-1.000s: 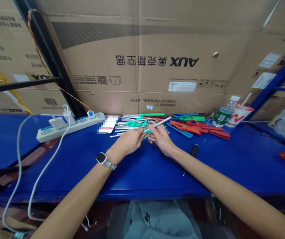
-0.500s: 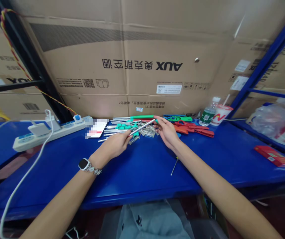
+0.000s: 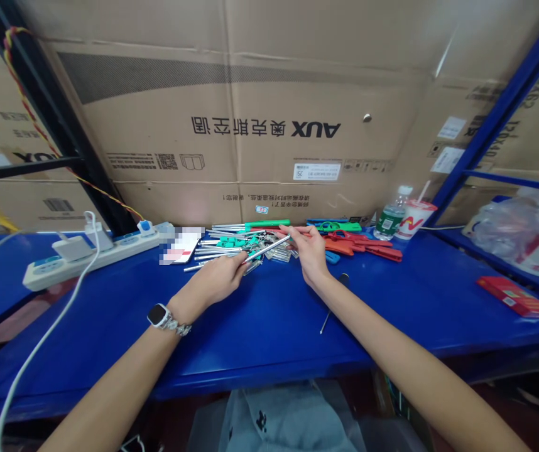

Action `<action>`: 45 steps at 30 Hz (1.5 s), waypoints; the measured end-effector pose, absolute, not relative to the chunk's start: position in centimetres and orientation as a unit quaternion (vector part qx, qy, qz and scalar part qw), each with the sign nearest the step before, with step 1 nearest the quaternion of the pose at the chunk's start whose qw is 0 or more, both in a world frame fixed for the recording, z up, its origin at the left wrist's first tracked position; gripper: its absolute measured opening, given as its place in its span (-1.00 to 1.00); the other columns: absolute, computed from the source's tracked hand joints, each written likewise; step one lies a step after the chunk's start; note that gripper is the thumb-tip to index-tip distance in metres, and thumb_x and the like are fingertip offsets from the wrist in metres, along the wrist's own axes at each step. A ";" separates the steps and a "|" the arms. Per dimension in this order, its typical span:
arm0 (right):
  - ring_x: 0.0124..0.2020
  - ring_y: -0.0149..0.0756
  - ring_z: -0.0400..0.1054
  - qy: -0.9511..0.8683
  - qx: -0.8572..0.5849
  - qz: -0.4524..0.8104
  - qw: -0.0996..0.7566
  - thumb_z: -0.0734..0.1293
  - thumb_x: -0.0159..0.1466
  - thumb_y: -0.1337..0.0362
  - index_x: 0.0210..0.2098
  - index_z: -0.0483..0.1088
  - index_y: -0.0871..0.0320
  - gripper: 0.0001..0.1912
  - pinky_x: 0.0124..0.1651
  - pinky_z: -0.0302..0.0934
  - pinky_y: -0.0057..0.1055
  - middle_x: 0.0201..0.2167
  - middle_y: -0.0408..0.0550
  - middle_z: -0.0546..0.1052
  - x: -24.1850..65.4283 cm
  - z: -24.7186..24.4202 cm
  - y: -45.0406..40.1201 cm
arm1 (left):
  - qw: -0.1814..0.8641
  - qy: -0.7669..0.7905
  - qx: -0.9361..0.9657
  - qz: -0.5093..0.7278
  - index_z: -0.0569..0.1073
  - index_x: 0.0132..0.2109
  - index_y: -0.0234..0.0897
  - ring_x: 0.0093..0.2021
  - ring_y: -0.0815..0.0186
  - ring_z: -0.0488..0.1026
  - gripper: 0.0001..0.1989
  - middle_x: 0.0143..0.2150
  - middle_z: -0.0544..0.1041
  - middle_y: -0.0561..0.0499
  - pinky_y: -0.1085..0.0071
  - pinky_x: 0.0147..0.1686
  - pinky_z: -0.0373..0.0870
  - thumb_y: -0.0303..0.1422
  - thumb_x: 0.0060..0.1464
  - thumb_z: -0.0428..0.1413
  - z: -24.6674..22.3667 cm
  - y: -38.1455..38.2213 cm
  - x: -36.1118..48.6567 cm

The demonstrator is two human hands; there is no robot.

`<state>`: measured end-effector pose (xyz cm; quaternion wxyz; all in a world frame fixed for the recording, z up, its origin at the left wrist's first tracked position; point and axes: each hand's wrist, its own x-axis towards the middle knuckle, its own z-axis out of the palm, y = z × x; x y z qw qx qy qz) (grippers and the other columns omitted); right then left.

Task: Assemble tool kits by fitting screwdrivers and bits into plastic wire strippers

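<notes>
Gripping a slim metal tube [image 3: 267, 250] from the head camera's view, the left hand [image 3: 222, 275] holds its lower end while the right hand [image 3: 311, 252] pinches the upper. The tube slants over a blue table [image 3: 255, 333], near a pile of rods and green parts [image 3: 232, 242]; red clips [image 3: 368, 247] lie rightward.

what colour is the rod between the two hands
The rod is shiny silver; it shows best in the head view.
</notes>
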<state>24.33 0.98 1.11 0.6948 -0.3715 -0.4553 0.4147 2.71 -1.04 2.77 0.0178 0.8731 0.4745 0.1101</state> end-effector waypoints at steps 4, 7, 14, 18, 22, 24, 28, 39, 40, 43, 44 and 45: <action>-0.22 -0.14 0.59 -0.472 -0.372 0.414 0.684 0.43 0.14 -0.15 -0.29 0.08 0.00 -0.47 -0.29 0.35 -0.33 -0.19 0.01 0.66 23.8 0.8 1.0 | 0.025 0.480 0.869 0.116 0.39 -0.10 -0.26 -0.41 0.13 0.48 -0.70 -0.35 0.54 -0.11 0.32 -0.39 0.22 -0.23 0.43 -0.17 2.8 -1.0 2.8; -0.19 -0.14 0.58 -0.483 -0.373 0.413 0.676 0.37 0.19 -0.17 -0.32 0.06 0.00 -0.51 -0.31 0.33 -0.33 -0.20 0.00 0.66 24.0 1.0 0.9 | 0.018 0.482 0.868 0.120 0.38 -0.11 -0.25 -0.41 0.15 0.46 -0.70 -0.38 0.51 -0.08 0.34 -0.40 0.20 -0.23 0.43 -0.18 2.9 -1.0 2.8; -0.25 -0.24 0.45 -0.478 -0.381 0.449 0.652 0.50 0.03 -0.11 -0.24 0.41 0.06 -0.52 -0.34 0.22 -0.42 -0.35 -0.12 0.58 25.1 1.5 0.8 | 0.007 0.481 0.869 0.114 0.38 -0.07 -0.25 -0.44 0.15 0.43 -0.70 -0.43 0.45 -0.04 0.33 -0.41 0.14 -0.24 0.44 -0.19 3.0 -1.1 2.5; -0.48 -0.41 0.20 -0.452 -0.368 0.495 0.644 0.59 -0.11 -0.06 -0.38 0.44 0.12 -0.51 -0.45 0.06 -0.46 -0.54 -0.25 0.38 25.3 1.4 1.1 | 0.003 0.475 0.873 0.110 0.38 -0.09 -0.26 -0.38 0.13 0.47 -0.69 -0.37 0.50 -0.08 0.32 -0.38 0.19 -0.23 0.45 -0.20 2.8 -0.9 2.5; -0.52 -0.47 0.14 -0.459 -0.342 0.540 0.617 0.64 -0.15 -0.02 -0.45 0.41 0.14 -0.50 -0.45 0.00 -0.46 -0.60 -0.27 0.34 25.9 1.7 1.3 | -0.005 0.476 0.873 0.101 0.38 -0.07 -0.28 -0.35 0.10 0.51 -0.69 -0.32 0.55 -0.13 0.32 -0.36 0.23 -0.24 0.45 -0.20 2.6 -0.9 2.4; -0.51 -0.47 0.16 -0.467 -0.342 0.547 0.605 0.64 -0.14 -0.02 -0.44 0.43 0.16 -0.50 -0.45 -0.01 -0.46 -0.58 -0.25 0.38 26.3 1.9 1.2 | -0.014 0.478 0.873 0.095 0.38 -0.05 -0.28 -0.33 0.09 0.53 -0.69 -0.30 0.56 -0.14 0.32 -0.34 0.26 -0.25 0.45 -0.20 2.6 -0.8 2.4; -0.50 -0.46 0.21 -0.508 -0.348 0.553 0.560 0.65 -0.14 0.03 -0.41 0.48 0.18 -0.52 -0.46 -0.03 -0.46 -0.55 -0.21 0.45 25.9 1.8 0.8 | -0.019 0.471 0.877 0.090 0.40 -0.04 -0.29 -0.31 0.06 0.55 -0.69 -0.29 0.58 -0.16 0.30 -0.33 0.30 -0.27 0.45 -0.19 2.7 -1.1 2.8; -0.59 -0.47 0.14 -0.609 -0.368 0.467 0.525 0.57 0.01 -0.11 -0.56 0.35 0.14 -0.50 -0.48 0.05 -0.44 -0.65 -0.24 0.38 21.2 0.8 -0.2 | 0.033 0.484 0.861 0.151 0.28 0.10 -0.34 -0.30 0.02 0.58 -0.73 -0.27 0.59 -0.19 0.30 -0.38 0.30 -0.35 0.29 0.01 2.7 -1.4 4.2; -0.60 -0.47 0.14 -0.613 -0.372 0.454 0.528 0.55 0.04 -0.12 -0.60 0.31 0.12 -0.48 -0.48 0.06 -0.44 -0.66 -0.24 0.36 21.2 0.7 -0.3 | 0.040 0.482 0.860 0.163 0.24 0.13 -0.35 -0.31 0.02 0.58 -0.67 -0.27 0.59 -0.18 0.31 -0.39 0.30 -0.38 0.25 0.03 2.7 -1.5 4.3; -0.62 -0.46 0.12 -0.616 -0.382 0.426 0.542 0.51 0.09 -0.15 -0.65 0.21 0.09 -0.42 -0.49 0.05 -0.43 -0.71 -0.26 0.29 21.0 0.5 -0.6 | 0.054 0.479 0.856 0.185 0.18 0.18 -0.37 -0.35 0.04 0.57 -0.58 -0.32 0.57 -0.13 0.31 -0.38 0.30 -0.47 0.19 0.02 2.8 -1.7 4.6; -0.63 -0.46 0.11 -0.616 -0.383 0.419 0.545 0.51 0.09 -0.16 -0.65 0.18 0.08 -0.41 -0.50 0.03 -0.43 -0.72 -0.26 0.27 20.8 0.4 -0.6 | 0.059 0.478 0.856 0.190 0.18 0.18 -0.37 -0.36 0.05 0.56 -0.58 -0.34 0.56 -0.11 0.30 -0.38 0.31 -0.49 0.18 0.01 2.8 -1.8 4.7; -0.64 -0.46 0.10 -0.617 -0.384 0.415 0.548 0.50 0.09 -0.17 -0.65 0.17 0.08 -0.40 -0.51 0.02 -0.43 -0.73 -0.27 0.26 20.7 0.4 -0.7 | 0.065 0.474 0.856 0.196 0.18 0.18 -0.37 -0.36 0.06 0.56 -0.57 -0.35 0.55 -0.10 0.30 -0.37 0.32 -0.50 0.17 0.01 2.8 -1.8 4.7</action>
